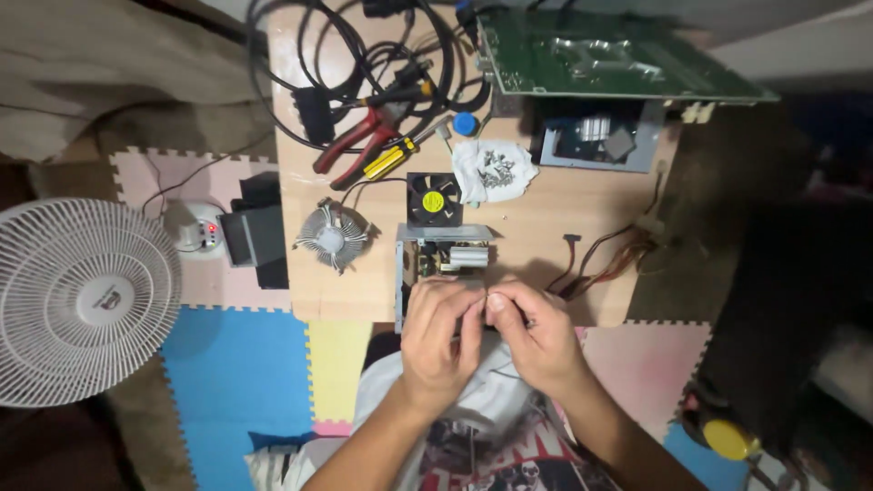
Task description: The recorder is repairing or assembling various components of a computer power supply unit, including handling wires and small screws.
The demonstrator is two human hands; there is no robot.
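Observation:
My left hand (439,333) and my right hand (535,335) are together at the near edge of a low wooden table (309,273), fingertips meeting. They pinch something small between them; I cannot tell what it is. Right beyond my hands lies an opened metal power supply box (443,257) with its circuit board showing. A black square fan (434,199) lies just behind that box. A bundle of coloured wires (607,257) trails off to the right of my hands.
A round finned heatsink (333,236), red-handled pliers (357,136), a yellow-handled screwdriver (384,161), black cables (364,55), a white cloth holding screws (492,169) and a green circuit board (600,55) lie on the table. A white floor fan (82,300) stands at left on foam mats.

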